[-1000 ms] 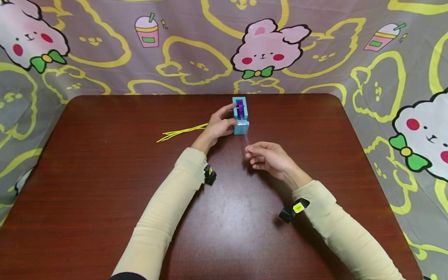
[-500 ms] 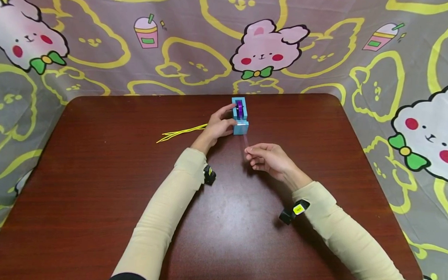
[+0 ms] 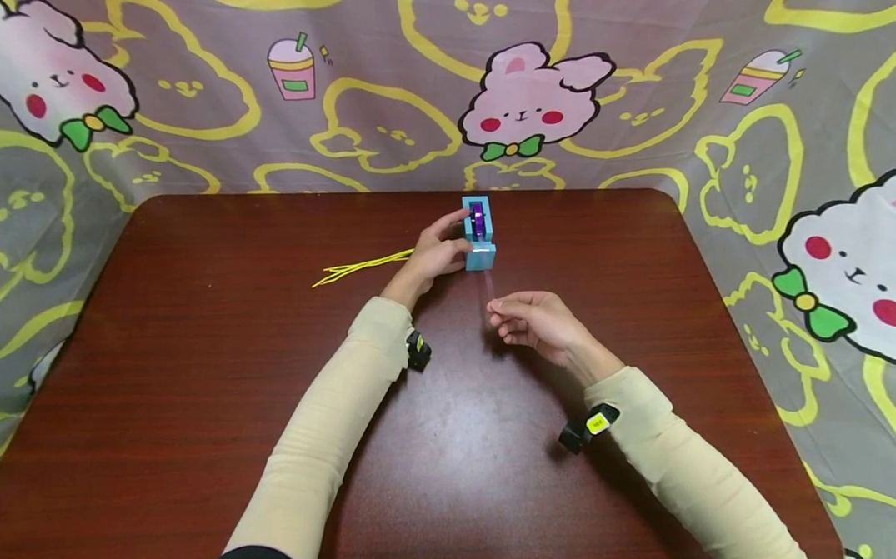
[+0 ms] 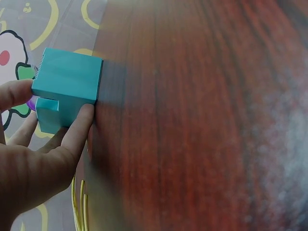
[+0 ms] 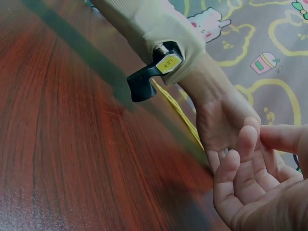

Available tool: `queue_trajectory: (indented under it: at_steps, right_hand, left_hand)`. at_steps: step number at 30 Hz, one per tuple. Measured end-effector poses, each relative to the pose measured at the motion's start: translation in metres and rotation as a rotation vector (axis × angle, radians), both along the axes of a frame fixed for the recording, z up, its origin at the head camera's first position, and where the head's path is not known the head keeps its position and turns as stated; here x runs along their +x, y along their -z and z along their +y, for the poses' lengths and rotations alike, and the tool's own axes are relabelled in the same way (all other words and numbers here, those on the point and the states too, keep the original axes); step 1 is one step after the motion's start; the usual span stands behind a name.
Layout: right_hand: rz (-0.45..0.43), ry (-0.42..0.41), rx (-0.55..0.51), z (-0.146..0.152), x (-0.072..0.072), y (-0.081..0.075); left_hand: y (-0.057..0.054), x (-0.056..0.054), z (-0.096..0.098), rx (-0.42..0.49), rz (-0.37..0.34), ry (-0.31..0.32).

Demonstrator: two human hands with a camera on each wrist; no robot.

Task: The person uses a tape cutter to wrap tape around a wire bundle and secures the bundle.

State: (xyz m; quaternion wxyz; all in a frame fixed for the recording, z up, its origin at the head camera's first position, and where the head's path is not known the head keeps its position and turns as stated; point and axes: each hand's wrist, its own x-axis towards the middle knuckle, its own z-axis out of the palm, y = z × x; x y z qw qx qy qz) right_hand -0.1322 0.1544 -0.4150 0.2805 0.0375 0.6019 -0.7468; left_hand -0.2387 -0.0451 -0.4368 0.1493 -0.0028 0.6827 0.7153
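Observation:
A light-blue tape dispenser (image 3: 481, 258) with a purple roll (image 3: 477, 221) in it stands near the table's far edge. My left hand (image 3: 439, 251) holds it from the left side; in the left wrist view its fingers spread over the side of the teal-looking body (image 4: 67, 74), close to the toothed cutter. From the dispenser's front a thin, see-through strip of tape (image 3: 488, 287) runs toward me. Thumb and forefinger of my right hand (image 3: 540, 321) pinch its end, while the other fingers curl loosely below. In the right wrist view the right hand (image 5: 255, 192) hides the strip.
Yellow cords (image 3: 366, 265) lie on the brown table (image 3: 226, 370), left of the dispenser and partly behind the left hand. A patterned cloth (image 3: 398, 52) hangs around the table's back and sides. Black wrist cameras (image 3: 575, 437) stick out from both sleeves.
The right hand has drawn very slightly toward me, still pinching the tape strip. The left hand keeps its place on the dispenser. The whole head view has shifted a little.

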Motion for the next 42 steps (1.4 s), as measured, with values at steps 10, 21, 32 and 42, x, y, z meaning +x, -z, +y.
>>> queue_trajectory:
  at_steps: [10, 21, 32, 42]
  right_hand:
    - [0.007, -0.009, -0.004, -0.001, 0.003, -0.001]
    - [0.008, -0.016, -0.009, -0.002, 0.007, -0.002]
    - [0.008, -0.028, -0.005, -0.002, 0.011, -0.002]
    - [0.013, -0.032, -0.009, 0.0, 0.015, -0.003]
  left_hand:
    - [0.001, 0.0, -0.001, -0.003, -0.002, 0.001]
    - [0.0, 0.0, -0.001, -0.006, 0.0, 0.001]
    - [0.001, 0.0, 0.0, -0.009, 0.002, 0.005]
    - [0.0, 0.0, -0.001, -0.008, 0.0, 0.007]
